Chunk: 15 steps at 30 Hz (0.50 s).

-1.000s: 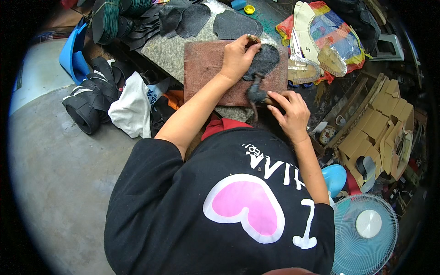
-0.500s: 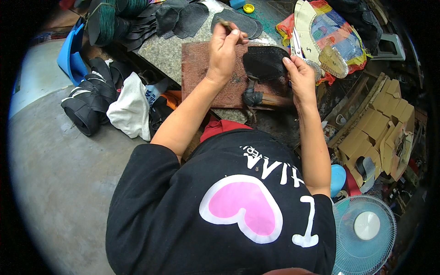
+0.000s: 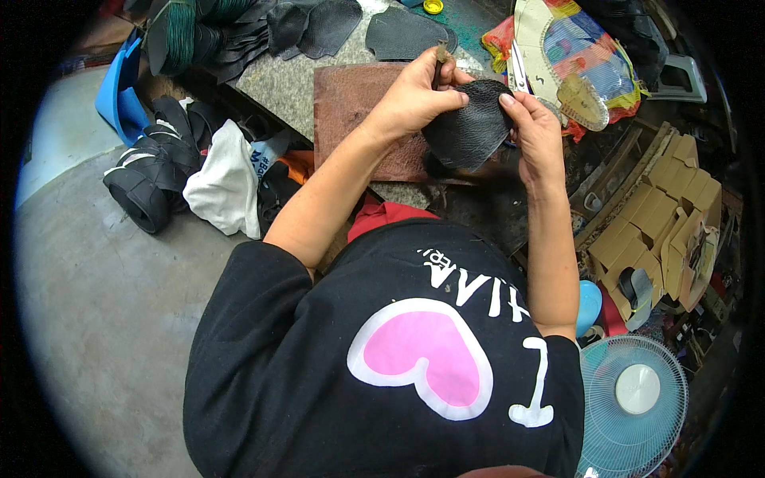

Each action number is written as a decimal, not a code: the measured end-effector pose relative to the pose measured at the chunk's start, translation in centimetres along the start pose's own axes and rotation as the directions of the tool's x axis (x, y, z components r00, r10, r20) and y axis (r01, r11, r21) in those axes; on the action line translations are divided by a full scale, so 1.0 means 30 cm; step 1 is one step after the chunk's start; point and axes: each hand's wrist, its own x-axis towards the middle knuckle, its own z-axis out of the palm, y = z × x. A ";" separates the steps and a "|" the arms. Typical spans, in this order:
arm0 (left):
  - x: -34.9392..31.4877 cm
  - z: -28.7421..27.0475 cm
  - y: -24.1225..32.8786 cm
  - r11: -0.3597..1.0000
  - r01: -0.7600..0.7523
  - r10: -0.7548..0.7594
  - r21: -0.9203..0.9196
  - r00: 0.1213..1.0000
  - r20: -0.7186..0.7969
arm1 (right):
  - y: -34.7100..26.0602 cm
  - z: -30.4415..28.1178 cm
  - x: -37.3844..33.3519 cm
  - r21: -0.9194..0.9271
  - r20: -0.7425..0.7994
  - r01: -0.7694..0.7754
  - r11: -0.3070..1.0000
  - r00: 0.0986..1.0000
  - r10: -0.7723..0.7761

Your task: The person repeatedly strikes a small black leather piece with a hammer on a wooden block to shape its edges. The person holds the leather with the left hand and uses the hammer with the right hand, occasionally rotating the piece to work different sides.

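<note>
A black, grained, leather-like piece [image 3: 470,131] with a rounded outline is held up over a worn reddish-brown board [image 3: 343,107]. At its upper left, my left hand [image 3: 418,95] is closed, thumb pressed on the edge. The same hand also grips a small thin tool with a pale, frayed-looking tip [image 3: 442,54]; its kind is unclear. My right hand [image 3: 538,131] pinches the piece's right edge between thumb and fingers. Beyond the board lies another dark cut piece [image 3: 408,33] on the speckled grey tabletop [image 3: 275,88].
Scissors [image 3: 519,70] and cream patterns [image 3: 532,36] lie on a colourful woven sack [image 3: 586,48] at far right. Stacked dark pieces [image 3: 235,52] sit at the far left. Cardboard [image 3: 637,223] and a fan [image 3: 633,406] stand to my right; black rolls [image 3: 147,187] are on the left.
My left hand has come down and right to grip the piece, keeping the thin tool. The piece has turned and now shows its grained face; the hammer near it is mostly hidden.
</note>
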 end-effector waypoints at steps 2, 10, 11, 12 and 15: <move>0.003 -0.014 -0.013 1.000 0.018 -0.018 -0.025 1.000 0.014 | 0.020 -0.004 0.015 0.003 -0.009 0.011 1.000 1.000 -0.010; -0.008 -0.023 -0.020 0.961 0.184 -0.186 -0.208 0.982 0.010 | 0.040 -0.020 0.038 0.038 -0.023 -0.048 0.998 0.999 0.048; -0.009 -0.021 -0.019 0.956 0.194 -0.198 -0.219 0.980 0.003 | 0.037 -0.016 0.036 0.035 -0.045 -0.054 0.998 0.997 0.055; -0.010 -0.020 -0.018 0.961 0.189 -0.193 -0.203 0.981 0.002 | 0.034 -0.011 0.034 0.040 -0.062 -0.066 0.997 0.996 0.068; -0.012 -0.016 -0.016 0.970 0.167 -0.171 -0.175 0.985 -0.004 | 0.025 0.006 0.027 0.054 -0.096 -0.077 0.996 0.992 0.082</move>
